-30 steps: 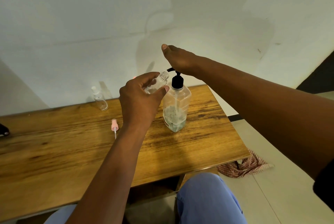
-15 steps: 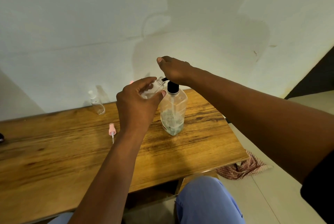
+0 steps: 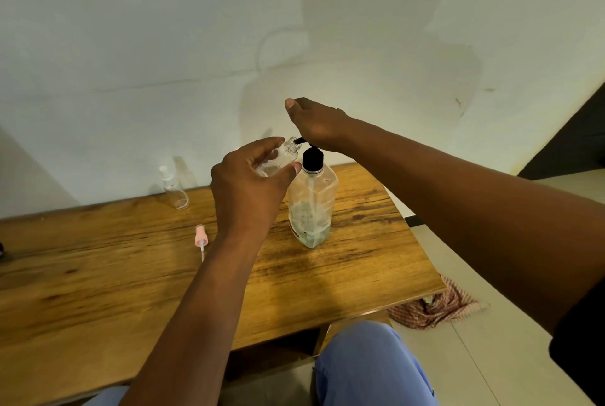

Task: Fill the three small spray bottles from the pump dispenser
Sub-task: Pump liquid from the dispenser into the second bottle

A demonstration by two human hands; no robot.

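1. The pump dispenser [image 3: 311, 206] stands upright on the wooden surface [image 3: 131, 274], toward its right end, with only a little liquid left in the bottom.
2. The right hand [image 3: 316, 122] lies palm-down on the dispenser's black pump head, fingers relaxed and gripping nothing; this posture suits pushing the pump downward.
3. The left hand [image 3: 248, 183] is clenched around a small spray bottle [image 3: 278, 158], thumb and fingers wrapped round its body just left of the dispenser's neck.
4. That bottle is tilted so its bare threaded mouth sits right at the tip of the black spout, probably so whatever comes out lands inside rather than on the wood.
5. A pink spray cap [image 3: 200, 237] with its thin tube lies on the wood left of the dispenser, seemingly unscrewed to leave the mouth free.
6. A second spray bottle [image 3: 175, 191] stands capped, farther left of the dispenser, near the wall. Whether it holds liquid cannot be told.
7. A third bottle is not clearly visible.
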